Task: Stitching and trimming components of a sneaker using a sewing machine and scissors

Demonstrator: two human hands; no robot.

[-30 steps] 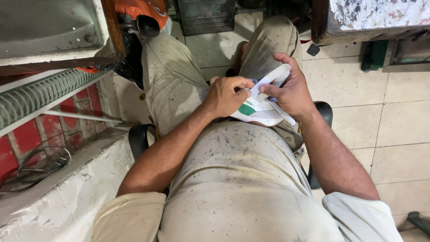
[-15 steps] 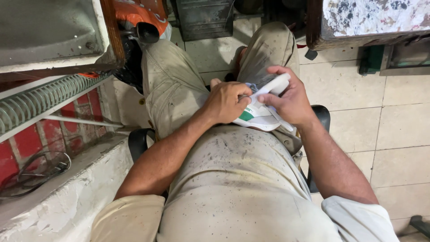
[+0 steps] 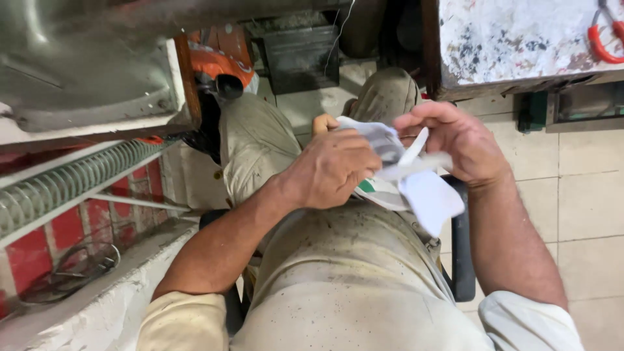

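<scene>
I sit on a dark chair (image 3: pixel 462 260) and look down at my lap. Both hands hold a thin white plastic bag (image 3: pixel 426 195) with a green patch, raised just above my stained beige shirt and trousers. My left hand (image 3: pixel 331 170) is closed on the bag's left side, knuckles up. My right hand (image 3: pixel 455 140) pinches a white strip of the bag between thumb and fingers. The bag's lower flap hangs down toward my right thigh. What lies inside the bag is hidden.
A paint-spattered worktop (image 3: pixel 520 39) with a red-handled tool (image 3: pixel 608 32) stands at the upper right. A metal shelf (image 3: pixel 91 78) and a ribbed grille (image 3: pixel 65 185) are on the left, above a white ledge (image 3: pixel 78 305) with coiled wire. Tiled floor (image 3: pixel 585 201) lies to the right.
Both hands have lifted the bag off my lap and pulled it apart; the right hand now draws out a white strip and a flap hangs loose.
</scene>
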